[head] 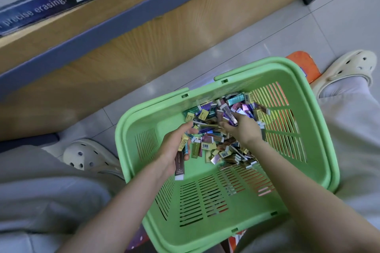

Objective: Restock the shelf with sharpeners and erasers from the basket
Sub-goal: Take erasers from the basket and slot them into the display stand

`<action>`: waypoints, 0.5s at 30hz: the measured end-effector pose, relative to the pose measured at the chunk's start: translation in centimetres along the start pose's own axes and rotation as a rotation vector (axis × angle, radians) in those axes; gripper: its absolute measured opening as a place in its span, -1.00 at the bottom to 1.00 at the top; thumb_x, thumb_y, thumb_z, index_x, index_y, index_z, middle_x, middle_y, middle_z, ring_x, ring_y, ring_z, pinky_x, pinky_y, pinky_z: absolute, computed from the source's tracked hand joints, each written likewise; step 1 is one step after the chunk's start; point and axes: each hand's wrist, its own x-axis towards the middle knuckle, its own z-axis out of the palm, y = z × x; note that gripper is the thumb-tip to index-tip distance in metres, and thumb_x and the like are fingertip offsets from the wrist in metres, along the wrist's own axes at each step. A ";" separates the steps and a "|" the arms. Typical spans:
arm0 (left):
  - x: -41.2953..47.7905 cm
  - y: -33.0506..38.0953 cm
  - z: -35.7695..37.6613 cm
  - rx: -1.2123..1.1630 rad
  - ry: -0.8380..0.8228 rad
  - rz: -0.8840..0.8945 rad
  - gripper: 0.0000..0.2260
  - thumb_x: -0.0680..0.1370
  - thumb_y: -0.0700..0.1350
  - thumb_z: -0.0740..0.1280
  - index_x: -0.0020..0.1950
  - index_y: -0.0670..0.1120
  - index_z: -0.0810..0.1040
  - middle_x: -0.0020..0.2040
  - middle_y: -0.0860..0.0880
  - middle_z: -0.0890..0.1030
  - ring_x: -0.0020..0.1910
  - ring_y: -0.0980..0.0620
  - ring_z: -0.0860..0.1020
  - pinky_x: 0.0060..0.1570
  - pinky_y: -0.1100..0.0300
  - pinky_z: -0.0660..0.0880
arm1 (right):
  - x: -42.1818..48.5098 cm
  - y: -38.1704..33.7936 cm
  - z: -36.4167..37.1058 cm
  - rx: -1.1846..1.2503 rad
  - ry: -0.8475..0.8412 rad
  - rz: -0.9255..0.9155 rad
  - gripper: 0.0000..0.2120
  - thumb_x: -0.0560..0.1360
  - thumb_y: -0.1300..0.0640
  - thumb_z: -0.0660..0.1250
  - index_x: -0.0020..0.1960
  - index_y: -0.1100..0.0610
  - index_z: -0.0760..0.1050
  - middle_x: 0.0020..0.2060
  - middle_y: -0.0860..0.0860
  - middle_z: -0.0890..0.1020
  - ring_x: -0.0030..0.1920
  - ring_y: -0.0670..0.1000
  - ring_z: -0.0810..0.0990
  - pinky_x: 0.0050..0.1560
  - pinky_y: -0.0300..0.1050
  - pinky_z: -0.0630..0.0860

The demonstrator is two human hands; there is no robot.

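A green slotted basket (242, 232) sits on the floor between my knees. A heap of small wrapped erasers (216, 144) in purple, yellow, teal and brown fills its far half. My left hand (174, 148) is inside the basket and grips a bundle of long eraser packs (181, 162), a brown one sticking out below the palm. My right hand (242, 127) reaches into the heap and pinches a purple eraser pack (230, 117). The wooden shelf (115, 51) with a grey edge strip stands beyond the basket, upper left.
A blue display box (35, 4) printed "precise erasing" lies on the shelf top. Cream clogs are on the tiled floor at left (90, 156) and upper right (349, 70). An orange object (306, 63) pokes out behind the basket.
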 end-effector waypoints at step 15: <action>-6.2 1.7 1.0 -0.063 -0.156 0.169 -0.60 0.44 0.06 0.41 0.20 -0.11 0.55 0.00 -0.07 0.64 -0.49 0.19 0.53 -0.53 0.36 0.38 | -12.1 -6.5 -6.2 0.389 -0.143 -0.476 -0.62 0.55 -0.01 0.27 0.29 0.17 0.38 0.00 -0.01 0.64 -0.14 -0.09 0.64 -0.04 -0.16 0.56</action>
